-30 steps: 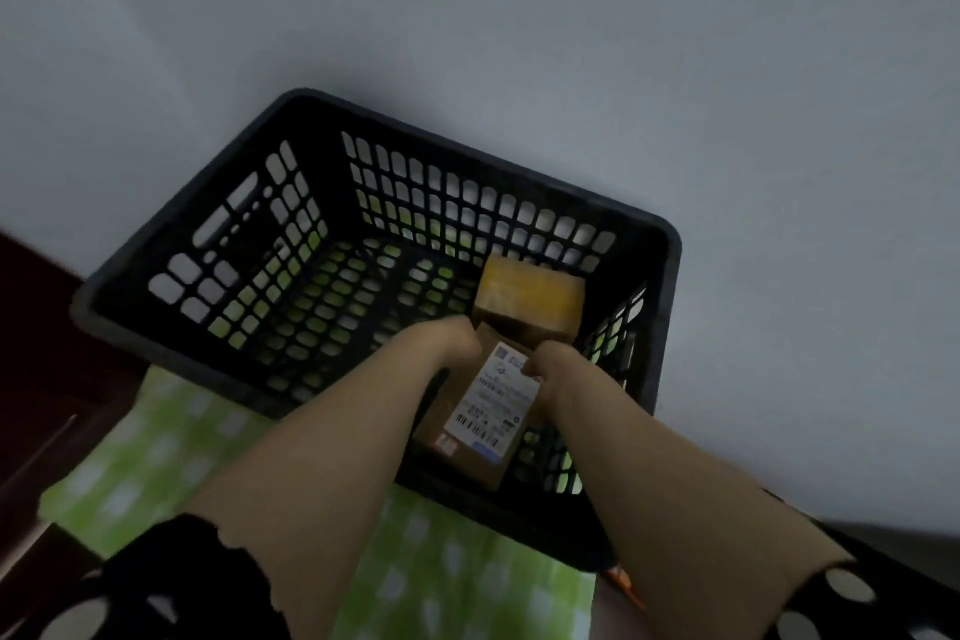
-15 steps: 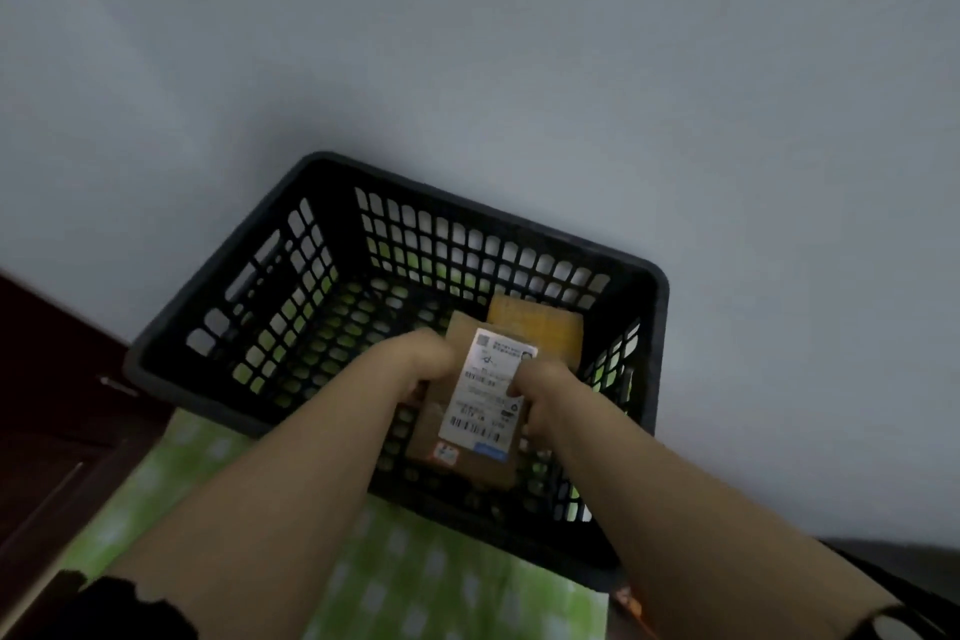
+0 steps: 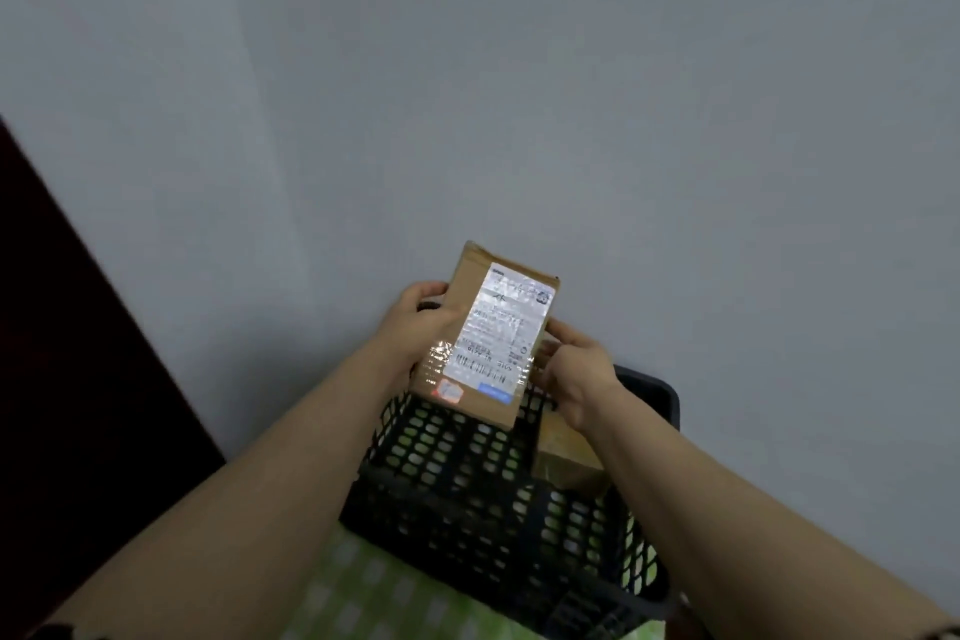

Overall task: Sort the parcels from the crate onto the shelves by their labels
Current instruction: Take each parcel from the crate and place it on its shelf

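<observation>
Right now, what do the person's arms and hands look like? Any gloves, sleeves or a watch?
The left hand and right hand are ungloved, with no watch or bracelet at either wrist. Both forearms are uncovered; only a thin dark sliver, probably a sleeve, shows at the frame's lower left corner.

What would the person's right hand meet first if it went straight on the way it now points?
The labelled cardboard parcel: the right hand grips its right edge and points up-left across it, toward the left hand on the far side. Depth beyond is unclear.
</observation>
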### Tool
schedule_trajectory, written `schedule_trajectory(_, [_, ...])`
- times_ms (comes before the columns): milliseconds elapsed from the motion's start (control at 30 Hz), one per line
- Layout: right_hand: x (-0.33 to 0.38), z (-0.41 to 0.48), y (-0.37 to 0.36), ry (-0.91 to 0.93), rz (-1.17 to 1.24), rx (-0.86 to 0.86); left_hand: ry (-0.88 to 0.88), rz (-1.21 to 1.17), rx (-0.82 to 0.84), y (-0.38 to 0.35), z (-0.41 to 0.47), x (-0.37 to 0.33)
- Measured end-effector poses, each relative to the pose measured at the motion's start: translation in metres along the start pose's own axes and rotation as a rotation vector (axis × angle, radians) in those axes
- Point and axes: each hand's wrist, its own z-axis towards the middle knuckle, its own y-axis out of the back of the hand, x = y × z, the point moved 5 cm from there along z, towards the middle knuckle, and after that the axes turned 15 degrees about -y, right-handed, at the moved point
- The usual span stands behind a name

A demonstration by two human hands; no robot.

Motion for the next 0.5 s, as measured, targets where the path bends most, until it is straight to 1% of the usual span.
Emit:
schedule_trajectory(100, [0.007,-0.022,-0.014,0.023,-0.02,0.126,0.0,0.019,-0.057,0.02,-0.023,-0.017])
schedule_trajectory(167, [0.009,-0.032,-0.019,0.036,-0.036,0.184,0.019,-0.008,-0.107,0.028,-0.038,-0.024])
schedule_trajectory(300, [0.011,-0.052,-0.027,0.109,-0.097,0.294,-0.024,-0.068,-0.169,0.037,-0.064,-0.039])
schedule_trajectory(433, [0.002,-0.062,-0.031,0.09,-0.134,0.395,-0.022,-0.08,-0.161,0.042,-0.088,-0.05])
schedule_trajectory(500, [-0.004,-0.066,-0.033,0.09,-0.159,0.407,-0.009,-0.05,-0.135,0.048,-0.098,-0.053])
